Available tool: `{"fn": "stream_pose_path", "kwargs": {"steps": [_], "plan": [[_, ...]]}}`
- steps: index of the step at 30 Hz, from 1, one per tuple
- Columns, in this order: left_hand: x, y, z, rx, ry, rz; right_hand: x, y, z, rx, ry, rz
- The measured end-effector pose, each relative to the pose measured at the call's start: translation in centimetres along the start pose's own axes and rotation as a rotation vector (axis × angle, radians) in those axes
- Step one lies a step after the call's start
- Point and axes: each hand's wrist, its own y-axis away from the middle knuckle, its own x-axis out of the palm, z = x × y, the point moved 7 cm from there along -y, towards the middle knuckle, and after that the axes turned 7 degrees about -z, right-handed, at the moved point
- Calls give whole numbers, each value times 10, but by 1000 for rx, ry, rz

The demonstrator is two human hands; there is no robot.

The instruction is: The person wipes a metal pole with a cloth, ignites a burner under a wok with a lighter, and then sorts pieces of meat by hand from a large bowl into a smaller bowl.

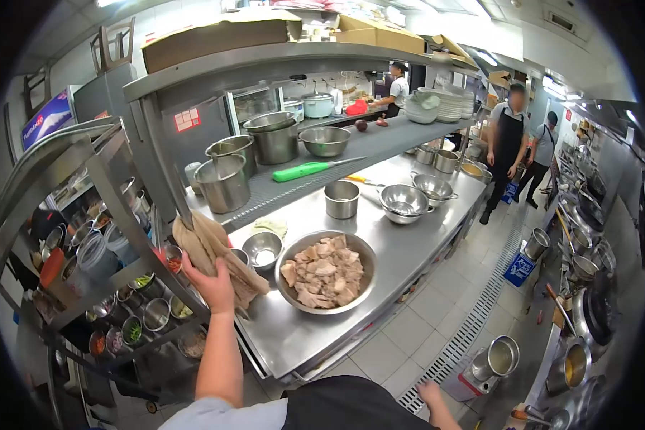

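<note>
My left hand [211,285] grips a brown cloth [211,252] that hangs by the shelf post at the left end of the steel counter. Its thumb lies over the near side of the cloth. To the right of the cloth stands a wide steel bowl [369,287] heaped with pale cooked-looking meat chunks [326,271]. A small steel bowl [264,249] sits between the two. Low at the right, my right hand [430,393] hangs over the floor beside the counter, small and blurred, with its fingers not clear.
A green-handled knife [301,172] and steel pots [222,183] rest on the shelf above the counter [401,251]. Colanders [405,202] stand farther back. Two people [507,140] are in the aisle. A rack of ingredients [132,315] borders the left, woks [591,315] the right.
</note>
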Motion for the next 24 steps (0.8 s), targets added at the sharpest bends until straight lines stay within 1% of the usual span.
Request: {"fn": "stream_pose_path", "kwargs": {"steps": [1, 2, 4, 5, 6, 7, 8, 9, 10, 11, 12, 13, 14, 15, 16, 17, 18, 19, 20, 21, 22, 23, 24], "plan": [[-5, -2, 9, -40, 38, 28, -23, -1, 80, -133, -51, -13], [-12, -5, 16, -30, 38, 36, -23, -14, 133, -199, -56, 40], [-17, -13, 32, -164, 391, 163, -57, -1, 273, -491, -197, 45], [-24, -15, 33, -153, 387, 177, -74, 12, 334, -522, -288, 138], [-31, -15, 33, -163, 336, 170, -95, 31, 399, -622, -221, 218], [-37, -16, 33, -176, 287, 161, -108, 46, 448, -825, -220, 159], [-42, -18, 32, -174, 287, 173, -129, 73, 499, -952, -373, 223], [-40, -16, 34, -264, 302, 293, -137, 91, 544, -1164, -415, 209], [-39, -10, 34, -357, 315, 411, -128, 99, 577, -1305, -377, 198], [-38, -9, 22, -370, 369, 423, -129, 115, 609, -1400, -456, 224], [-42, -9, 18, -371, 370, 430, -116, 122, 637, -1369, -495, 292], [-43, -8, 13, -359, 376, 487, -98, 128, 662, -1339, -534, 360], [-45, -9, 6, -347, 382, 545, -76, 136, 680, -1278, -623, 454], [-49, -16, -4, -346, 384, 551, -55, 145, 692, -1213, -711, 547], [-48, -21, -11, -496, 515, 593, -37, 163, 696, -1169, -707, 680], [-44, -23, -17, -649, 647, 632, -20, 185, 694, -1054, -819, 852], [-44, -26, -14, -801, 866, 536, 8, 203, 690, -871, -1054, 1066], [-39, -31, -5, -723, 1037, 588, 13, 222, 683, -963, -1231, 989], [-36, -32, 3, -639, 1203, 634, 28, 239, 673, -920, -1235, 922], [-36, -23, 1, -653, 1191, 633, 24, 243, 669, -848, -1285, 932], [-39, -13, -1, -703, 1158, 478, 22, 243, 667, -773, -1338, 939], [-42, -2, -3, -748, 1120, 325, 22, 239, 661, -755, -1344, 944], [-42, 11, -12, -760, 1110, 326, 21, 230, 653, -753, -1300, 912]]}}
